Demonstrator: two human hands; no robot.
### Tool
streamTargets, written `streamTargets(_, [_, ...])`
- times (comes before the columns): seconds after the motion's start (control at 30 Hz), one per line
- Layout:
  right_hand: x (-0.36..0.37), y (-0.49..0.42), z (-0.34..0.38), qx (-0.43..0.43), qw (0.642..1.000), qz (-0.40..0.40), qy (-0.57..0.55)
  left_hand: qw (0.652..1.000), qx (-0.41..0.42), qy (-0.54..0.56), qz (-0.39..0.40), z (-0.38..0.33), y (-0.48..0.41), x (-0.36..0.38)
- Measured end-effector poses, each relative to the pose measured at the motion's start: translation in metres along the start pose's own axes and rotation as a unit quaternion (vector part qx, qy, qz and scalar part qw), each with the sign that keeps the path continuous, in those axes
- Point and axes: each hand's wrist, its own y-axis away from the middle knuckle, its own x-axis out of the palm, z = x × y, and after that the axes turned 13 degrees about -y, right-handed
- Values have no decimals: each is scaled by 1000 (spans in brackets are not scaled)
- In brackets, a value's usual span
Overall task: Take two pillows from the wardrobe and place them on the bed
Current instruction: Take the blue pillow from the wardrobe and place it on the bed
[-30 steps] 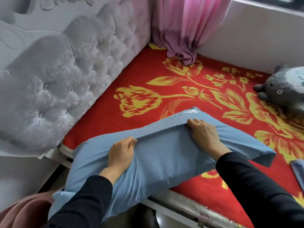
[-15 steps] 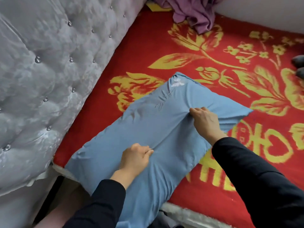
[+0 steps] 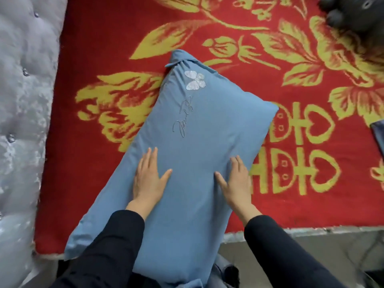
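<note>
A blue pillow (image 3: 207, 129) with a white embroidered butterfly and script lies slanted on the bed (image 3: 99, 59), which has a red cover with yellow flowers. Its near end hangs over the bed's front edge. My left hand (image 3: 148, 179) lies flat on the pillow, fingers spread. My right hand (image 3: 235, 181) lies flat on it too, near the pillow's right side. Neither hand grips the fabric. A corner of another blue fabric item (image 3: 379, 134) shows at the right edge; I cannot tell what it is.
A grey tufted headboard (image 3: 22, 121) runs down the left side. A dark grey plush toy (image 3: 353, 15) sits at the top right on the bed. The bed's front edge (image 3: 311, 230) runs below my right hand.
Both hands let go of the pinched fabric and now lie flat on the pillow. The pillow has slid further onto the bed and the view has tilted downward.
</note>
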Motion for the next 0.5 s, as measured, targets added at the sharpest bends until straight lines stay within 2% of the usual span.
streamTargets(0.1, [25,30,-9,132,983,-57,-116,998,-46,-17,35,19,-7,3])
streamTargets(0.2, [47,53,-16,239,943,-81,-219,994,-80,-36,72,32,-12,9])
streamTargets(0.33, [62,59,-26,299,905,-86,-289,991,-94,-55,80,43,-19,17])
streamTargets(0.5, [67,48,-29,328,889,-93,-305,992,-75,-52,91,52,-26,28])
